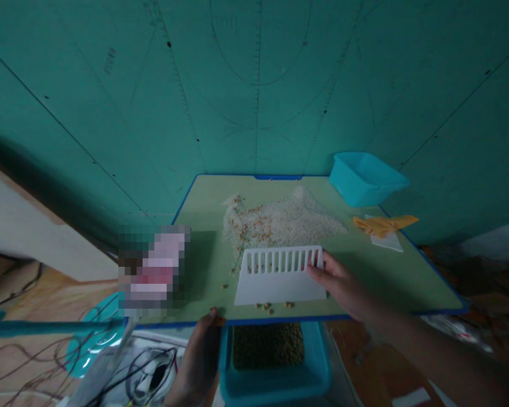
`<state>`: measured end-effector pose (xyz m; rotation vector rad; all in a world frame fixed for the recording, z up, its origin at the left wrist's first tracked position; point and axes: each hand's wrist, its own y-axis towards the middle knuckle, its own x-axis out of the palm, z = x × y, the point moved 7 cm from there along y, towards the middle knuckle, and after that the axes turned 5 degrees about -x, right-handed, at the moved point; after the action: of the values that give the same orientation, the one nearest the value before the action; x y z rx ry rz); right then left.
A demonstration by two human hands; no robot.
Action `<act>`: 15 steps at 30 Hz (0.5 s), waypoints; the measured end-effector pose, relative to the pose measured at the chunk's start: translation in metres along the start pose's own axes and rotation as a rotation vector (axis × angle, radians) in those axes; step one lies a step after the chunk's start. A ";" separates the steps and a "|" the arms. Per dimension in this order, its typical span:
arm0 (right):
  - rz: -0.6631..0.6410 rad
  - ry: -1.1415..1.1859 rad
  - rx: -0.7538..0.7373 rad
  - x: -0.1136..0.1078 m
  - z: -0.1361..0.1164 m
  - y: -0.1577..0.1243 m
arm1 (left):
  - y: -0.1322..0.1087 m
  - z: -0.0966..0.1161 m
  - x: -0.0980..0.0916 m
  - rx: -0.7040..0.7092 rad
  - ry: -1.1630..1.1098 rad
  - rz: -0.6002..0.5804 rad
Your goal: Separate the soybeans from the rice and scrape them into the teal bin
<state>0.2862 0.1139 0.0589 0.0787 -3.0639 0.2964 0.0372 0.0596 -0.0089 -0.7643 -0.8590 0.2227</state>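
My right hand [337,282] is closed on the right side of a flat white slotted scraper [280,289], with the thumb over its slots. Its lower edge is at the tabletop, beside a few tan pellets [265,307]. Beyond it spreads a heap of whitish grains [297,217], with orange-tan pellets [250,223] mixed in on the left. My left hand [197,356] is at the table's front edge, its thumb on the rim and its other fingers mostly hidden. Close beside it, below the edge, is a blue bin [275,390] holding many brownish pellets [267,346].
The pale green tabletop [390,282] has a blue rim. At its back right stands a turquoise basin [360,181], near a yellow cloth [384,225] on a white card [388,242]. A pixelated pinkish object [159,271] is at left. Cables [148,367] lie below.
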 end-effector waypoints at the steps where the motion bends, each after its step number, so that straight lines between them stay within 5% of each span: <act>1: -0.005 0.001 0.001 0.001 0.001 -0.001 | 0.000 0.000 0.001 0.003 -0.003 -0.008; 9: -0.038 0.000 0.038 0.006 0.007 -0.007 | -0.009 0.002 0.014 -0.033 -0.037 0.011; 15: -0.075 0.047 0.068 0.011 0.009 -0.015 | -0.003 -0.005 0.006 -0.105 -0.011 -0.049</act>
<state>0.2761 0.0973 0.0536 0.1872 -2.9958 0.3922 0.0450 0.0577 -0.0055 -0.8395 -0.9046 0.1394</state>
